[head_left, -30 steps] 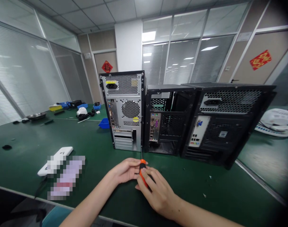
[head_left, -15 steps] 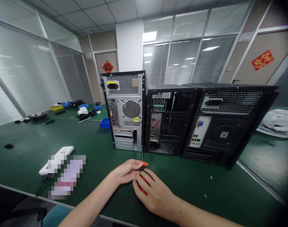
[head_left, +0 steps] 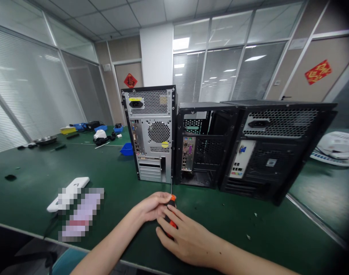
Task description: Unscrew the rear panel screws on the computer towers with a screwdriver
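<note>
Both hands are on a screwdriver (head_left: 173,198) with an orange and black handle. My left hand (head_left: 154,206) pinches it near the collar at the front of the handle. Around the rear of the handle curl the fingers of my right hand (head_left: 188,236). The thin metal shaft points away from me, and its tip is at the lower right corner of a silver-backed computer case (head_left: 154,152), by the edge screws. Whether the tip sits in a screw is too small to tell. The case stands upright with its rear panel facing me.
To the right stand a black computer case (head_left: 208,152) and a larger black case (head_left: 271,152). A white device (head_left: 77,183) and a blurred-out flat item (head_left: 82,214) lie at left. Behind are a blue bin (head_left: 127,149), a metal bowl (head_left: 45,140) and small parts on the green table (head_left: 105,164).
The fingers of my right hand have shifted slightly left around the screwdriver handle. The handle has moved a little left, while its tip stays at the case corner.
</note>
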A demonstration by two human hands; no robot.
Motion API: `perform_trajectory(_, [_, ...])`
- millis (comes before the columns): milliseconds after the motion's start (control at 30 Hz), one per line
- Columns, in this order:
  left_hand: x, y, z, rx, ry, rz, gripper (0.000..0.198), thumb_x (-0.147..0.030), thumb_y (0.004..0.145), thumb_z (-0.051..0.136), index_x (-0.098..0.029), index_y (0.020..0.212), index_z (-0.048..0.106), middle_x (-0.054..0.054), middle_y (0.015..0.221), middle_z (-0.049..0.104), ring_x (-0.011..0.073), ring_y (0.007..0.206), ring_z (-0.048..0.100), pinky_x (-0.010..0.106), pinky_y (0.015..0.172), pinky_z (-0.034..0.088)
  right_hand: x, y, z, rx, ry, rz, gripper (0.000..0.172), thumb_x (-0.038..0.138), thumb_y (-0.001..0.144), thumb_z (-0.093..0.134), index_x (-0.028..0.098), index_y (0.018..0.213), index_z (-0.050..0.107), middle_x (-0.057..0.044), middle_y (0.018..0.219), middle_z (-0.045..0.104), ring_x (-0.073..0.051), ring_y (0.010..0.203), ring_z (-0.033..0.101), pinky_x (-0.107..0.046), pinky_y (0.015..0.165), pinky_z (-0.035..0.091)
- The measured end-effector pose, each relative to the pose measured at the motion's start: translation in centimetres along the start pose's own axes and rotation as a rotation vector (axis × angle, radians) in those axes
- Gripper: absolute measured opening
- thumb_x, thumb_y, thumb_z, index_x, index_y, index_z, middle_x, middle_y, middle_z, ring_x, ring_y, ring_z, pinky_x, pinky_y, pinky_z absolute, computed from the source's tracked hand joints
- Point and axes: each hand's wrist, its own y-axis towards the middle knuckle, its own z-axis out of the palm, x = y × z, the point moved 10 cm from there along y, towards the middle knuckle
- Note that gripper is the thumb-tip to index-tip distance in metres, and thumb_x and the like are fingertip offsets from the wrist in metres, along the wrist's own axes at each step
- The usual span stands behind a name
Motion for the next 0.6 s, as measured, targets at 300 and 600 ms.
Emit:
perform_trajectory(300, [-0.2, 0.4, -1.3, -0.049, 0.114, 0.012, 0.034, -0.028, 0.061, 0.079, -0.012, 0.077, 0.054, -0.004, 0.057, 0.049, 0.004, 0.042, 0.044, 0.016, 0.04, 0.028, 0.2, 0.1, 0.1, 0.071, 0.038, -0.043, 0.029, 0.028, 0.092, 0.04, 0.015, 0.114, 0.053, -0.009, 0.125, 0.054, -0.027, 0.113, 0.052, -0.041, 0.102, 0.035])
perform_trajectory(600, [-0.4, 0.1, -2.1, -0.174, 0.17, 0.021, 0.051, -0.031, 0.051, 0.083, -0.015, 0.084, 0.048, -0.006, 0.064, 0.053, 0.0029, 0.042, 0.045, 0.016, 0.039, 0.024, 0.6, -0.1, 0.6, 0.098, 0.079, -0.089, 0.039, 0.027, 0.094, 0.035, 0.011, 0.125, 0.049, -0.007, 0.134, 0.049, -0.023, 0.123, 0.044, -0.037, 0.104, 0.035])
